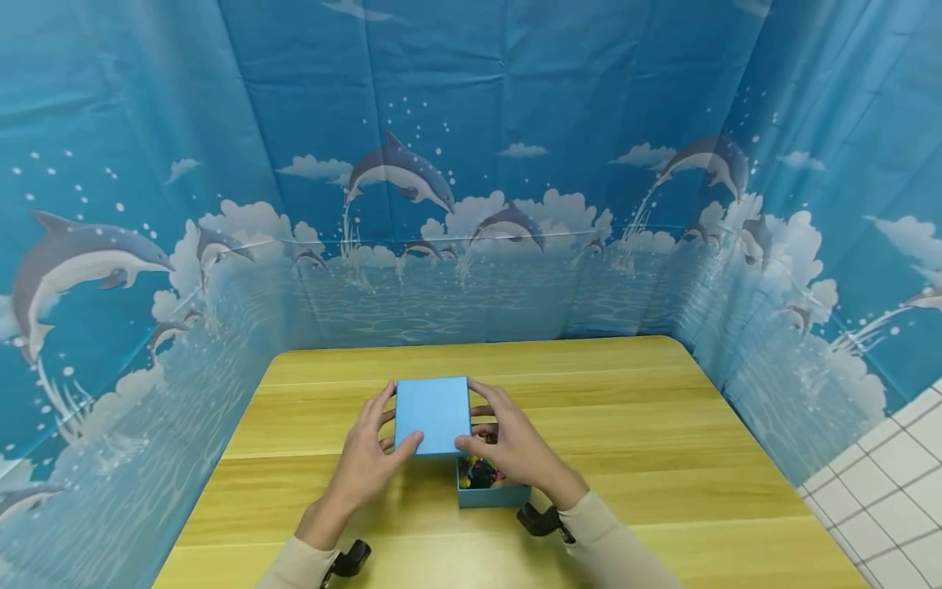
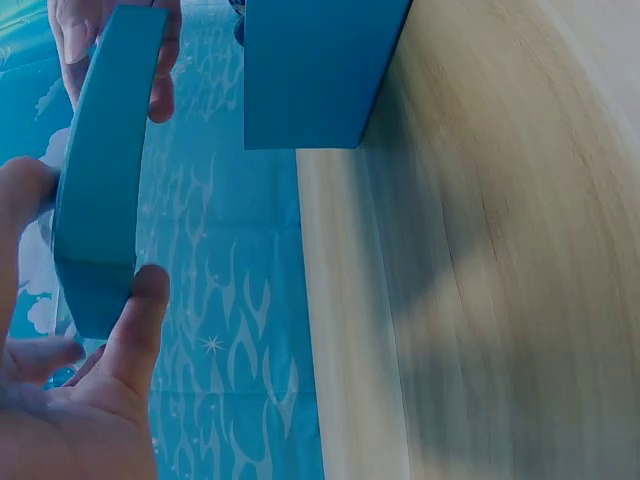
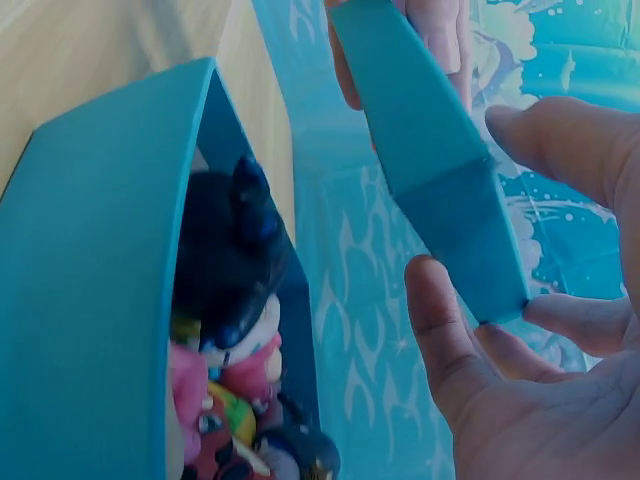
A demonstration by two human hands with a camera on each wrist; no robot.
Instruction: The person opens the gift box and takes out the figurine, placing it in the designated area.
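Observation:
A square blue box lid (image 1: 432, 415) is held up off the table between both hands. My left hand (image 1: 370, 448) grips its left side, thumb on the near edge; in the left wrist view its fingers and thumb pinch the lid's rim (image 2: 105, 180). On the opposite side my right hand (image 1: 521, 442) grips the lid the same way, seen close in the right wrist view (image 3: 560, 380). Below and to the right stands an uncovered blue box (image 1: 495, 497), partly hidden by the right hand and the lid. Several small colourful figures (image 3: 235, 400) fill it, one with black hair.
The yellow wood-grain table (image 1: 625, 425) spreads around the hands. A blue curtain (image 1: 471, 164) with dolphins hangs behind it and on both sides. White tiles (image 1: 883, 483) show at the right. A black wrist mount (image 1: 540, 520) sits near the box.

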